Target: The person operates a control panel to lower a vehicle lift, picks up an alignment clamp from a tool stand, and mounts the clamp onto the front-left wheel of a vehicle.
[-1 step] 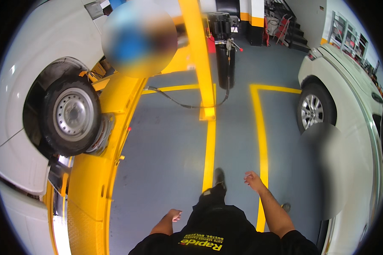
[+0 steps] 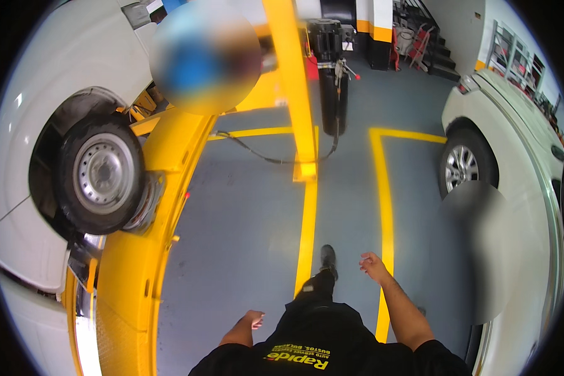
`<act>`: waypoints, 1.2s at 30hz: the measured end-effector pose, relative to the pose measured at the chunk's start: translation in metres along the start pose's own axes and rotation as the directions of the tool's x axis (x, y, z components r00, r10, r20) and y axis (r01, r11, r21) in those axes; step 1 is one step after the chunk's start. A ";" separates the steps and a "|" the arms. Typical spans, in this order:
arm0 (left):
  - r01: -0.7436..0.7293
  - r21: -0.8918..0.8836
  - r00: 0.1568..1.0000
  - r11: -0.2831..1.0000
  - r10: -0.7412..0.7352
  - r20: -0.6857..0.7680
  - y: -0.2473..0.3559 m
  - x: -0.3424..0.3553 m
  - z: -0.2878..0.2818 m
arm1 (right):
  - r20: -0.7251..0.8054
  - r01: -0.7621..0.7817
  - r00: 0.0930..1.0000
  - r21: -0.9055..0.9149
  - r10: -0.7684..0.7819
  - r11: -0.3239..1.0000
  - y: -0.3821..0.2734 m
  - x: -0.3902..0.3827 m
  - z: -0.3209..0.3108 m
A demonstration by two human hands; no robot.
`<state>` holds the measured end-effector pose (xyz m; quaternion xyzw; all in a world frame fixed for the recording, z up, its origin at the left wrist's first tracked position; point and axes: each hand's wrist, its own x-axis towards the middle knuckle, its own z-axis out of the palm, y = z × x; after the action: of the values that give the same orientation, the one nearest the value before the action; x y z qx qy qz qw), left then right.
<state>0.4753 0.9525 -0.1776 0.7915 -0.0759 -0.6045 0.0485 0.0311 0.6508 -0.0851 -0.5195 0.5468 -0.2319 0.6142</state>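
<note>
At the lower middle, my left hand hangs beside my black shirt, its fingers loosely bent and nothing seen in them. My right hand is held out further forward, over the grey floor by a yellow line, empty, with loosely curled fingers apart. Neither hand touches anything. Between them one dark shoe is stretched forward on the floor. To the left a white vehicle stands with its steel-rimmed wheel on a yellow lift platform.
Ahead rises a yellow post, with a black hose sagging near its foot. Behind it stands a black cylindrical unit with a red-knobbed lever. A pale vehicle flanks the right. Stairs are at the back. Two round patches are blurred.
The lift, wheel and post foot have shifted slightly down and the lift a little left in view, as I step forward. My front shoe shows more fully; both hands stay nearly as they were.
</note>
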 end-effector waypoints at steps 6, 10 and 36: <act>-0.027 0.150 1.000 0.988 0.029 -0.009 0.299 0.090 0.038 | -0.020 -0.123 0.992 -0.233 0.122 0.965 -0.027 0.181 -0.156; -0.555 0.783 0.613 0.283 0.775 0.154 0.626 0.136 0.063 | -0.127 -0.264 0.951 0.133 0.280 0.955 -0.099 0.288 -0.279; -0.419 0.446 0.880 0.791 0.475 -0.015 1.286 0.235 0.265 | 0.764 0.835 0.538 -0.542 -0.356 0.100 -0.823 1.462 -0.690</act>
<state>0.2016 -0.3511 -0.2543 0.7782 -0.3891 -0.4925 0.0195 0.0647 -1.1519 0.1140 -0.9707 0.1463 -0.0187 0.1898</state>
